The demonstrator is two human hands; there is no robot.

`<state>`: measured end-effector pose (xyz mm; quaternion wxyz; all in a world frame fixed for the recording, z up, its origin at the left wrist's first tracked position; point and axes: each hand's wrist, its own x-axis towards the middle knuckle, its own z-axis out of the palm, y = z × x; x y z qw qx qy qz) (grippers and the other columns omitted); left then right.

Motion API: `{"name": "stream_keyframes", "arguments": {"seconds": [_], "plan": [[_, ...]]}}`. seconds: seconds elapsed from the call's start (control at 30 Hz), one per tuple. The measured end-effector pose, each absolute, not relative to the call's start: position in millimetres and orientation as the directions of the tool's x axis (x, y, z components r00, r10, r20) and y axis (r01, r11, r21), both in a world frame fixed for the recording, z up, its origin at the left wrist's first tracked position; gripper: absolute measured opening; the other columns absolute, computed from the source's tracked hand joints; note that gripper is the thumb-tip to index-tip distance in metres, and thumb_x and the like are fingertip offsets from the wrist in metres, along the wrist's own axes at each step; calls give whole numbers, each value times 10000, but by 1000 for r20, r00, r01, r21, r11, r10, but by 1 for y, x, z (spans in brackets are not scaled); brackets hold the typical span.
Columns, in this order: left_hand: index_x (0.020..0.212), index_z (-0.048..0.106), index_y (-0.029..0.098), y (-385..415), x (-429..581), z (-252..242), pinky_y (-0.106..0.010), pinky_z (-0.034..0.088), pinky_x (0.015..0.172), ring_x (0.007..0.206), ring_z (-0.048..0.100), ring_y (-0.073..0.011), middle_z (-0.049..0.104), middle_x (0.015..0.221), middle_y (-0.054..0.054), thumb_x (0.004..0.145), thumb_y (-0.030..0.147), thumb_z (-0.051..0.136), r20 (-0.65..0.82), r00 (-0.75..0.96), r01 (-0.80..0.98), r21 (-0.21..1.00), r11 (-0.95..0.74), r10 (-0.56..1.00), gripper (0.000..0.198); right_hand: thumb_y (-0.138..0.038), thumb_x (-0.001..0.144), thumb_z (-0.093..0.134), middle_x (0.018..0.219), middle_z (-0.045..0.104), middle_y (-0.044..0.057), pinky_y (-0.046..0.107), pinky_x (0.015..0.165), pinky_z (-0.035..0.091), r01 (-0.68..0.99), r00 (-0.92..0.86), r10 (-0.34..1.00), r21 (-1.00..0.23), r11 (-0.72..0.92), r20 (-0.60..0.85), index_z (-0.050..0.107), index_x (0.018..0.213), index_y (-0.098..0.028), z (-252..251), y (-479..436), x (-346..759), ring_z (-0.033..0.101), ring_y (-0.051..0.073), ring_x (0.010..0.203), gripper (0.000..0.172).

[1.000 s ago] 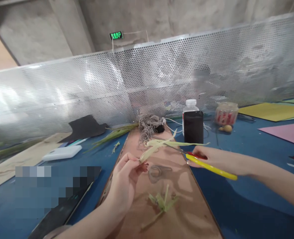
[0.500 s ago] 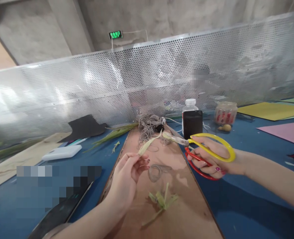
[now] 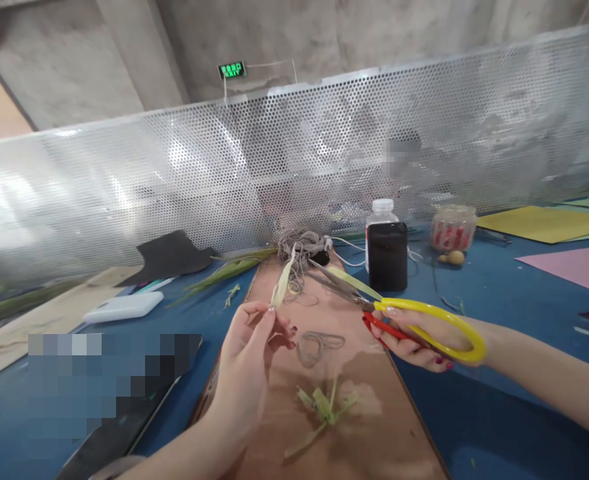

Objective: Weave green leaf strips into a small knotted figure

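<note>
My left hand (image 3: pixel 248 353) is closed in a pinch on the lower end of a pale green leaf strip (image 3: pixel 283 280), which stands upward from the fingertips. My right hand (image 3: pixel 422 341) grips scissors (image 3: pixel 344 288) with one yellow and one red handle. Their blades point left toward the strip but look apart from it. Along the top blade lies a second pale strip (image 3: pixel 358 281); whether it is caught or held there I cannot tell. Below both hands, a small bunch of green leaf scraps (image 3: pixel 327 405) rests on a brown board (image 3: pixel 374 433).
Behind the hands are a tangle of grey cord (image 3: pixel 302 243), a black phone (image 3: pixel 387 257) leaning against a white-capped bottle (image 3: pixel 383 208), and a clear jar (image 3: pixel 453 228). A small cord loop (image 3: pixel 319 345) lies on the board. Long green leaves (image 3: pixel 234 268) and a white phone-like object (image 3: pixel 124 307) are left.
The scissors have moved slightly down, with their handles closer together. A separate pale strip now shows beside the blades. The strip in my left hand has swung more upright.
</note>
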<state>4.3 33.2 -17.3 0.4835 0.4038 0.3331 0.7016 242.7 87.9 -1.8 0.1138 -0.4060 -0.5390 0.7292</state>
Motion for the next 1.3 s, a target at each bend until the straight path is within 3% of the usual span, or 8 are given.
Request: {"name": "stream_keyframes", "arguments": {"seconds": [0.13,0.33,0.53,0.93,1.3], "plan": [[798,519,183,31,5,-17,-184,439,526,554,532,-78,580,656,24,768,185,590,243,-169,-393,872,-292,955,77,-527,839,338,420,289,-95,90,228,174,288,-525,634,-820,-495,-568,448,753,-197,4,83,238,159,24,278,358],[800,519,184,30,8,-18,-174,425,490,508,507,-72,569,636,29,771,204,589,179,-86,-387,901,-198,980,78,-571,814,361,417,316,-90,92,213,186,251,-529,592,-778,-576,-608,481,798,-198,-5,89,240,182,28,274,392],[711,509,166,30,8,-16,-167,394,442,443,438,-54,534,582,36,774,169,558,115,-43,-467,876,-121,992,80,-513,815,416,426,322,-95,90,204,207,220,-523,618,-794,-567,-587,479,792,-202,-7,88,240,201,24,260,318],[668,475,175,29,6,-20,-184,385,479,422,444,-65,487,454,44,796,97,441,82,39,-541,840,-48,996,154,-575,824,327,423,322,-92,101,189,220,200,-520,617,-786,-585,-591,471,776,-202,-9,92,240,197,32,257,403],[623,451,178,28,6,-13,-140,312,293,265,337,-47,473,391,52,745,123,456,22,51,-489,872,6,998,135,-568,828,329,420,310,-99,92,189,215,207,-514,664,-829,-519,-543,461,755,-190,-8,89,240,185,20,249,407]]}}
